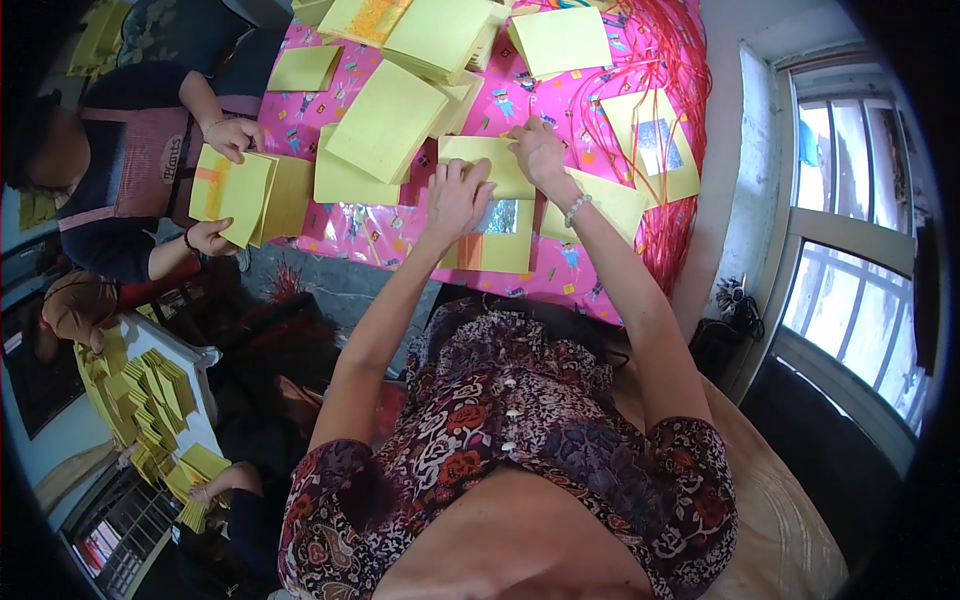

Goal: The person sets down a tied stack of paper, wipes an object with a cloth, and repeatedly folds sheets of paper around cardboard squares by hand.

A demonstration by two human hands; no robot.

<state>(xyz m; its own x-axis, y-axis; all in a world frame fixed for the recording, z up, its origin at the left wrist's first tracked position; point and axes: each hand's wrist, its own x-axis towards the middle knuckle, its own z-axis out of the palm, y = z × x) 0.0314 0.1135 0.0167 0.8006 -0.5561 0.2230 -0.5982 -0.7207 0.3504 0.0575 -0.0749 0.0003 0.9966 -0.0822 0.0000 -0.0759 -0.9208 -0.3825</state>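
Note:
A yellow paper sheet (510,257) with a silver patch and an orange band lies before me on a pink patterned tablecloth (345,250). Its far part looks folded or overlapped by another sheet; I cannot tell which. My left hand (460,205) rests on this paper beside the silver patch, fingers bent loosely and laid on its surface. At the paper's far right corner, my right hand (538,155) has its fingers drawn together on the edge. Under my right wrist lies another yellow sheet (605,205). The right fingertips are partly hidden.
Stacks of yellow paper (385,120) spread across the table's far side. Red strings (680,150) hang over its right edge, near a sheet with a silver patch (660,145). At left, a co-worker in a pink apron (140,160) holds yellow sheets (235,190). Folded papers cover a white table (195,350).

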